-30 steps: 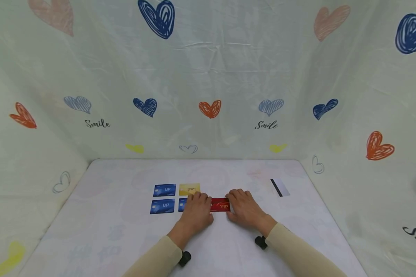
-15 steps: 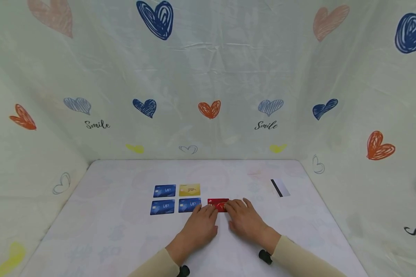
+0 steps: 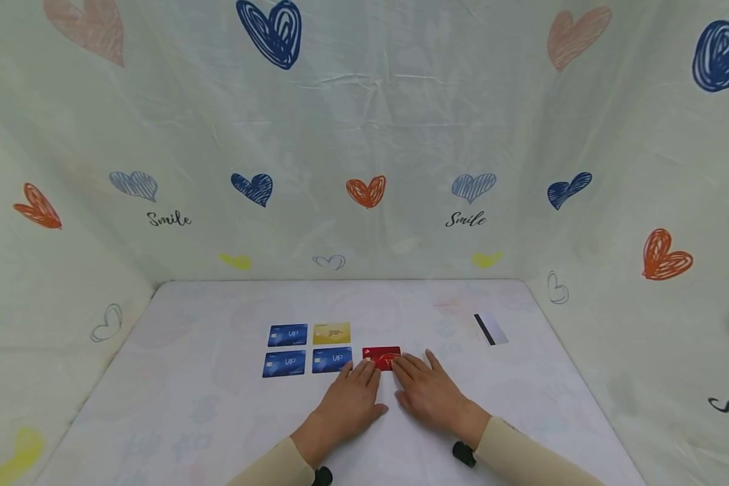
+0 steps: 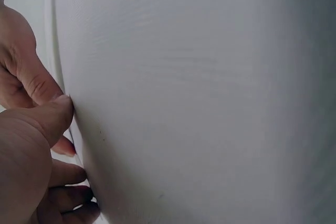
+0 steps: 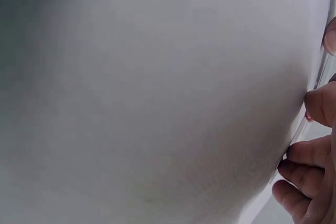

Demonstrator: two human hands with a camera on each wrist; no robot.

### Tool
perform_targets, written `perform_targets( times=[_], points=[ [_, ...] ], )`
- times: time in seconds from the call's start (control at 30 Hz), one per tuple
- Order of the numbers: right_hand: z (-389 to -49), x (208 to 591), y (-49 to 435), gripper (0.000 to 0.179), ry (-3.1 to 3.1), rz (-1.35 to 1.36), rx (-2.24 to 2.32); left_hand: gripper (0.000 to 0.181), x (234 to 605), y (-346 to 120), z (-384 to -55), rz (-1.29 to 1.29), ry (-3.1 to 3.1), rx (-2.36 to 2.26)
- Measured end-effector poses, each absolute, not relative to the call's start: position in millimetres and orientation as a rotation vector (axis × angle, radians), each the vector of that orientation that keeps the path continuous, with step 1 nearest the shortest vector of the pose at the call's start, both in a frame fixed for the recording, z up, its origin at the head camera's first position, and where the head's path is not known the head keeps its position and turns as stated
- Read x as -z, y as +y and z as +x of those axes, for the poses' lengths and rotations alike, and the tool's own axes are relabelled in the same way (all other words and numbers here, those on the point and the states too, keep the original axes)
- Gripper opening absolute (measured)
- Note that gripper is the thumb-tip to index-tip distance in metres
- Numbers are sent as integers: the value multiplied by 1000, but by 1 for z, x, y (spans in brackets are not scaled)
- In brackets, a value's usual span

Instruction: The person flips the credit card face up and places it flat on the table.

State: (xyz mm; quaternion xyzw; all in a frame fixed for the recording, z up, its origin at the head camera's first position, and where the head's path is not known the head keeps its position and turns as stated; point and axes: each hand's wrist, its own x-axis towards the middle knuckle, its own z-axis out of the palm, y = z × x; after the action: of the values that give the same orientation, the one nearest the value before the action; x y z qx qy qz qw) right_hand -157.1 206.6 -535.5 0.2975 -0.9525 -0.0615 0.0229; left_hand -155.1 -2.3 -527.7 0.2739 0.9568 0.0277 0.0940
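A red VIP card lies flat on the white table in the head view. The fingertips of my left hand rest on its near left part, and those of my right hand touch its near right corner. Fingers on both hands are extended, with the palms down. Left of the red card lies a blue VIP card, close to my left fingertips. In the left wrist view my left hand is low over the table; the right wrist view catches my right fingers at its edge.
Further left are two more blue VIP cards, an upper one and a lower one. A gold card sits behind the near middle blue one. At the right, a pale card with a black stripe lies tilted. A heart-printed curtain surrounds the table.
My left hand has drawn back toward me, uncovering the blue card and the red card's left end. My right hand has also come slightly nearer, its fingers now over the red card's corner.
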Motion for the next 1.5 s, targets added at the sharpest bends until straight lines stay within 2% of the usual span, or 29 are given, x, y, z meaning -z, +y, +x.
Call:
perform_targets(
  times=[1.5],
  points=[
    [-214, 530, 184, 65, -3171, 774, 66, 93, 526, -14, -210, 784, 2838, -134]
  ],
)
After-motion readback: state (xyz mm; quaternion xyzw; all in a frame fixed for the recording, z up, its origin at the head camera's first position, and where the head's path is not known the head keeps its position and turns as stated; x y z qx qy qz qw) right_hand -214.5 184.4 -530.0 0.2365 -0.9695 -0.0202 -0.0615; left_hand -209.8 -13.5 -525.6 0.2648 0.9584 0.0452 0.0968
